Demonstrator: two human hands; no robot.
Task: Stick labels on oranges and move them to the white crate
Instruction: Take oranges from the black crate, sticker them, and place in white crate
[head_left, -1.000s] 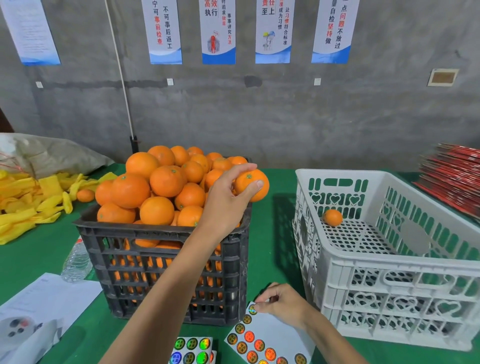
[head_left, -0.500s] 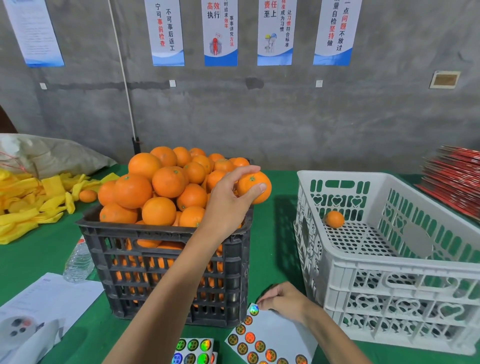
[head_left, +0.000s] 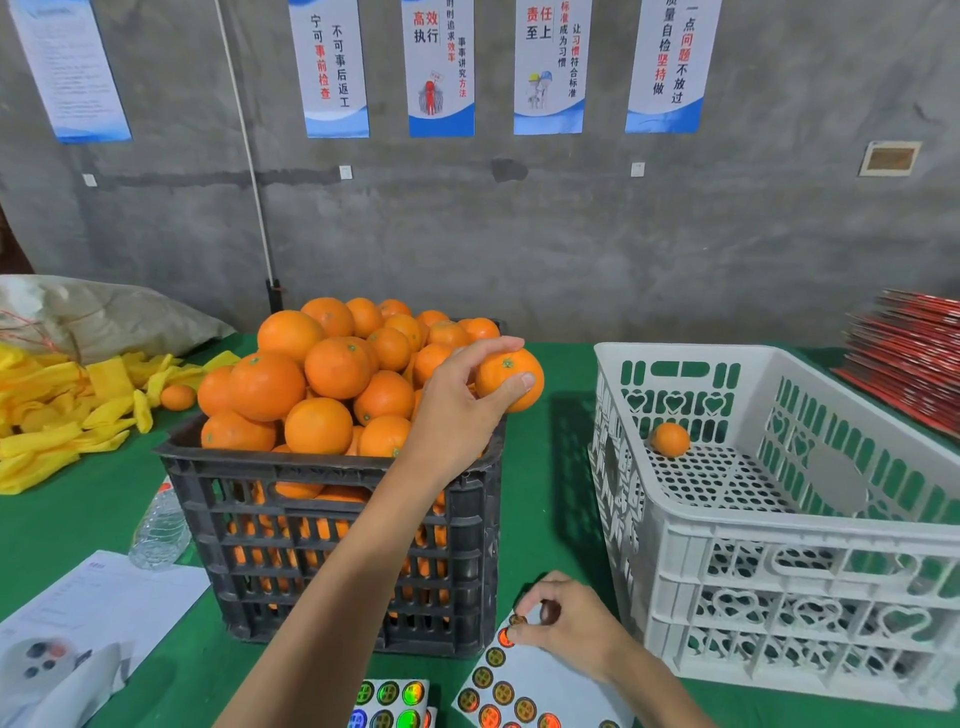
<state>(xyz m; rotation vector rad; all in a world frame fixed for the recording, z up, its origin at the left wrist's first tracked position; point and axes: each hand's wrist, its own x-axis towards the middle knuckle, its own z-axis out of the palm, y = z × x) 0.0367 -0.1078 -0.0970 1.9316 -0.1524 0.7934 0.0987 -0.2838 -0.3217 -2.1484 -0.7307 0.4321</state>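
A black crate (head_left: 332, 525) heaped with oranges (head_left: 322, 374) stands left of centre on the green table. My left hand (head_left: 462, 405) grips one orange (head_left: 511, 376) at the crate's far right corner, held just above the rim. My right hand (head_left: 563, 621) rests on a white label sheet (head_left: 540, 691) near the front edge and pinches a round sticker (head_left: 518, 619) at its top corner. The white crate (head_left: 779, 525) stands to the right, with a single orange (head_left: 670, 439) on its perforated floor.
A second sticker sheet (head_left: 389, 701) lies at the front. Papers (head_left: 88, 603) and a plastic bottle (head_left: 158, 530) sit left of the black crate. Yellow foam nets (head_left: 57, 410) with a loose orange (head_left: 177, 397) fill the far left. Red cartons (head_left: 914, 364) are stacked far right.
My left hand has kept its grip on the orange at nearly the same spot. My right hand's fingers have closed on a sticker at the sheet's top corner and lifted its edge.
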